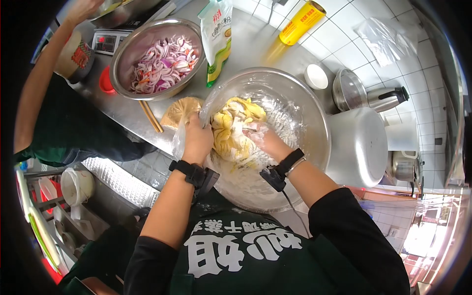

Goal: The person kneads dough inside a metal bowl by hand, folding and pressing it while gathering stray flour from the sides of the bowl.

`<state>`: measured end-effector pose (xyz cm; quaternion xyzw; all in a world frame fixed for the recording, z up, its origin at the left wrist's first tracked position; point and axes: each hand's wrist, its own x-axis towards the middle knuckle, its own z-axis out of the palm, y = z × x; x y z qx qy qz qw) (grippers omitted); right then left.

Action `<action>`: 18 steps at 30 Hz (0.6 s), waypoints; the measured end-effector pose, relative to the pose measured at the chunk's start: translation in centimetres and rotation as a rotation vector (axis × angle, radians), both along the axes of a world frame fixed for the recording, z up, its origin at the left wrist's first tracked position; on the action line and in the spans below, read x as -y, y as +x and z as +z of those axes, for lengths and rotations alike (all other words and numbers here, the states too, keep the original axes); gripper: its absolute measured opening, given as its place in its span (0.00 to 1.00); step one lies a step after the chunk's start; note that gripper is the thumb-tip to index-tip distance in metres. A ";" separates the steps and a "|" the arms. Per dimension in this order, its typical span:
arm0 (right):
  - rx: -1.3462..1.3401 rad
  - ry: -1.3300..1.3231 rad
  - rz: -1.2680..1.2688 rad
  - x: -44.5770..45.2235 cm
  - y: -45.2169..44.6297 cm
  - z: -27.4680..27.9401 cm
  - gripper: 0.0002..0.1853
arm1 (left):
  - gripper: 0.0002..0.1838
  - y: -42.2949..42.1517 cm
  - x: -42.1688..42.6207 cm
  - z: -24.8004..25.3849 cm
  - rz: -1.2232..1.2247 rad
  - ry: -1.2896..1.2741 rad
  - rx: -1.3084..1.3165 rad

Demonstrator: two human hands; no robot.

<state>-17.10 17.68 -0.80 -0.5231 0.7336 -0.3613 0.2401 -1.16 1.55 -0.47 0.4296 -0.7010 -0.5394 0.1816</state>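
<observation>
A wide metal basin [322, 132] in front of me holds white flour [280, 115] and a heap of yellow, flour-dusted pieces [228, 132]; their exact kind is unclear. At the basin's left rim, my left hand [198, 140] is closed on a clear plastic bag [180, 140], next to the heap. Inside the basin, my right hand [265, 140] has curled, floury fingers against the right side of the yellow pieces and appears to grip some. Flour partly covers those fingertips.
Left of the basin are a bowl of sliced onions [164, 64], a bag of brown crumbs [178, 110] and chopsticks [151, 116]. A flour packet [216, 39] stands behind. A large metal pot [361, 147] is at right. Another person's arm [44, 83] reaches in at left.
</observation>
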 end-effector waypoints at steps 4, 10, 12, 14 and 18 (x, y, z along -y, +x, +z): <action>-0.363 0.157 -0.149 1.2 -0.1 -0.2 0.14 | 0.24 0.0 -0.1 0.3 0.020 0.003 0.016; -0.178 0.019 -0.189 2.1 0.1 0.1 0.20 | 0.24 0.0 -0.2 0.2 0.029 -0.038 0.023; -0.122 0.198 -0.232 2.8 0.5 1.5 0.21 | 0.24 0.1 -0.3 0.4 0.032 -0.050 0.029; -0.069 0.321 -0.262 3.3 0.5 2.2 0.22 | 0.25 0.1 -0.4 0.8 0.034 -0.057 0.034; 0.031 0.375 -0.272 3.5 -0.1 2.6 0.20 | 0.24 0.1 -0.4 1.0 0.035 -0.043 0.016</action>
